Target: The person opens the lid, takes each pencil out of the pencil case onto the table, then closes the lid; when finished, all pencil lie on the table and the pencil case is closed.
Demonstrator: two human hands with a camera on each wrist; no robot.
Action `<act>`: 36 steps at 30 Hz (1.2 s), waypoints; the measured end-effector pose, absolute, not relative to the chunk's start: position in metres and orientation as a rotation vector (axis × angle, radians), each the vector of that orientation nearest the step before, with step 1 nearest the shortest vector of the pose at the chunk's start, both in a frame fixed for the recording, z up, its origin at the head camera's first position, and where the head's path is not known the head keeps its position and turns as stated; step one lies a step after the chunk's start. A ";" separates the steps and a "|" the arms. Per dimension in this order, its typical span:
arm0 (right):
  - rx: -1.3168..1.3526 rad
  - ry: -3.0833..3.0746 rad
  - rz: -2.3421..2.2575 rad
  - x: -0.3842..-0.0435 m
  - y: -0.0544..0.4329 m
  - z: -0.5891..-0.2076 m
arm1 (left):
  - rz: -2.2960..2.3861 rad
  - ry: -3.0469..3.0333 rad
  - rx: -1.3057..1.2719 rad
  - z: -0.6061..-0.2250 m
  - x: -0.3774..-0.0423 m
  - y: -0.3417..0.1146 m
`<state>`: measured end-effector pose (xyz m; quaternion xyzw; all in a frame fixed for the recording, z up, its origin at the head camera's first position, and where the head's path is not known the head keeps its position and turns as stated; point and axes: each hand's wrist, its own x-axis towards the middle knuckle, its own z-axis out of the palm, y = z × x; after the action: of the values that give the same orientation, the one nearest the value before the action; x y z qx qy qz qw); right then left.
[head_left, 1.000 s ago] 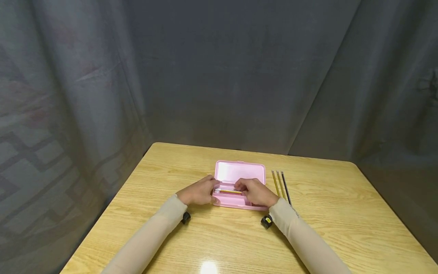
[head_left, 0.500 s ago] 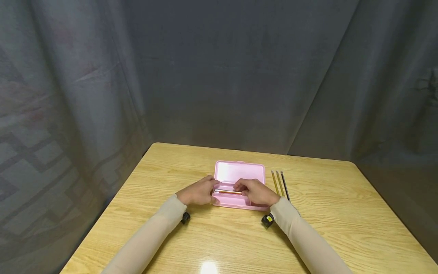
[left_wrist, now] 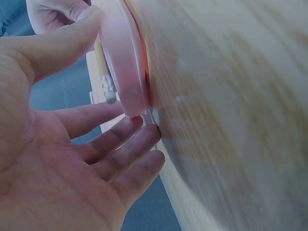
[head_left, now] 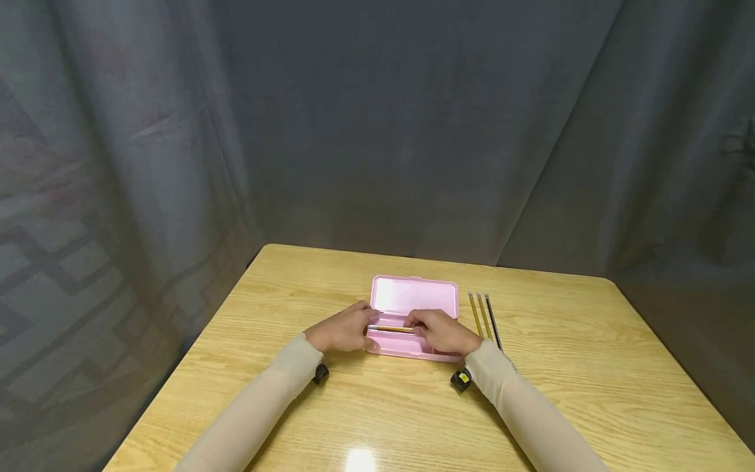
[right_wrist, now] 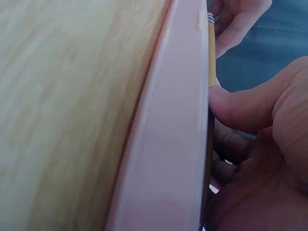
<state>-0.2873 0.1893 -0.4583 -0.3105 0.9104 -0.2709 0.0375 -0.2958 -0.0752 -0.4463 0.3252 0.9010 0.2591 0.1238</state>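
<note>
A pink pencil case lies with its lid tipped back on the table, its tray toward the person. My left hand grips the case's left end. In the left wrist view, its thumb lies along the front side and its fingers reach round the end. My right hand is over the tray's right half and pinches a yellow pencil between thumb and fingers. The pencil runs lengthwise across the case, its eraser end toward the left hand. The right palm hides the pencil's other end.
Two yellow pencils and a dark pencil lie side by side on the wooden table, right of the case. The right sleeve covers their near ends. Grey curtains hang behind the table.
The pencil in the right hand has shifted slightly toward the lid and covers more of what lies in the tray. Both hands stay almost where they were.
</note>
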 end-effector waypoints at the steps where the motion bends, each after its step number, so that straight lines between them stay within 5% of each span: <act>1: -0.944 2.805 -0.835 -0.287 0.189 -0.459 | 0.753 2.626 0.945 -0.446 -0.296 -0.075; 36: -0.725 3.013 -1.024 -0.288 0.196 -0.443 | 0.733 2.629 0.952 -0.450 -0.295 -0.076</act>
<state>-0.2877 0.1958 -0.4429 -0.2216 0.9214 -0.3133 -0.0609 -0.2954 -0.0757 -0.4498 0.3268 0.9023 0.2517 0.1253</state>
